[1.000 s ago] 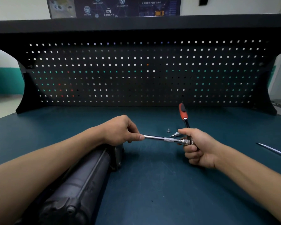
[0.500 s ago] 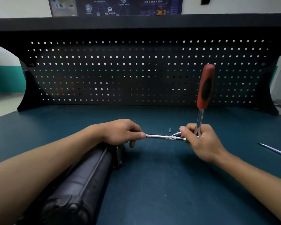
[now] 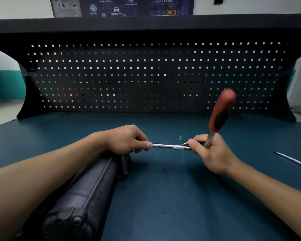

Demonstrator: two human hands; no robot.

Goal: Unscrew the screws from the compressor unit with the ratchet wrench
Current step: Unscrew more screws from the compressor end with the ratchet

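The black compressor unit lies on the bench at lower left, its end under my left wrist. My left hand pinches the left end of the ratchet wrench's silver extension bar, which runs level to the right. My right hand grips the ratchet wrench at its head; the red and black handle points up, tilted right and blurred. A small loose screw stands on the bench just behind the bar. The socket end is hidden inside my left hand.
The teal bench top spreads in front of me. A thin silver rod lies at the right edge. A black pegboard closes off the back of the bench.
The ratchet handle swung up from lying back towards the pegboard to upright, then tilted right. My right hand turned with it. My left hand stayed on the bar's end.
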